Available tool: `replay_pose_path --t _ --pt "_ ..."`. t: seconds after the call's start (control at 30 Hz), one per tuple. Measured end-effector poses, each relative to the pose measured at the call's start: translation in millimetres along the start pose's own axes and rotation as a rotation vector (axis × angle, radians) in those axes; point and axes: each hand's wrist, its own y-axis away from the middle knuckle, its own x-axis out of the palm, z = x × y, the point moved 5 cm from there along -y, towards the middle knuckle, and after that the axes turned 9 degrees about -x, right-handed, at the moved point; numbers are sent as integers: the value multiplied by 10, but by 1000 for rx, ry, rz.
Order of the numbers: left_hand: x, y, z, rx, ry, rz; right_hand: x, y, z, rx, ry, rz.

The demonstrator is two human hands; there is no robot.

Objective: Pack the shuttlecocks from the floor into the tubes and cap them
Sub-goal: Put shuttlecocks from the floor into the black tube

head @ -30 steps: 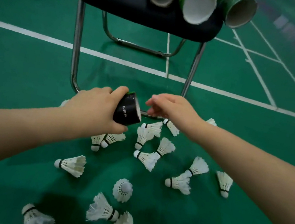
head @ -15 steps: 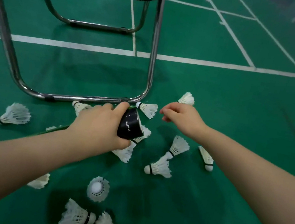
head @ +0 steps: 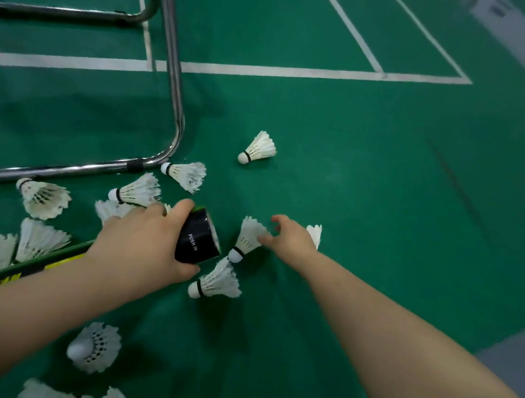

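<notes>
My left hand (head: 142,244) grips a shuttlecock tube (head: 198,240) near its black end marked PUSH IN. The tube's green and yellow body runs back under my left forearm. My right hand (head: 288,241) hovers just right of the tube mouth, fingers loosely curved. Its thumb touches the feathers of a white shuttlecock (head: 247,238) lying on the floor. Another shuttlecock (head: 217,281) lies just below the tube end, and one (head: 315,233) shows partly behind my right hand. Several more are scattered on the green floor to the left and below.
A chair's chrome leg frame (head: 175,90) stands at upper left, with shuttlecocks (head: 185,173) against its corner. One lone shuttlecock (head: 259,148) lies farther out. White court lines (head: 275,70) cross the green floor; grey flooring (head: 519,360) borders the right.
The view has swung down and right, so the chair seat and its tubes have left the frame. My right hand has dropped onto a shuttlecock's feathers. My left hand still holds the tube.
</notes>
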Motion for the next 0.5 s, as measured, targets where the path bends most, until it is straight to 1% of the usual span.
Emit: replay_pose_path --t 0.13,0.2,0.27,0.37,0.43,0.5 --pt "56 -11 14 -25 -18 36 78 -78 -15 -7 -85 -5" --pt "59 -33 32 -39 -14 46 22 -94 15 -6 -142 -37" --pt "57 -47 47 -47 -9 53 -72 -95 73 -24 -245 -102" --pt "65 -46 63 -57 -12 60 -155 -80 172 -106 -435 -187" --pt "76 -30 74 -60 -10 65 -142 -34 231 -144 -593 -218" --pt "83 -20 79 -63 -8 71 -125 26 298 -184 -675 -230"
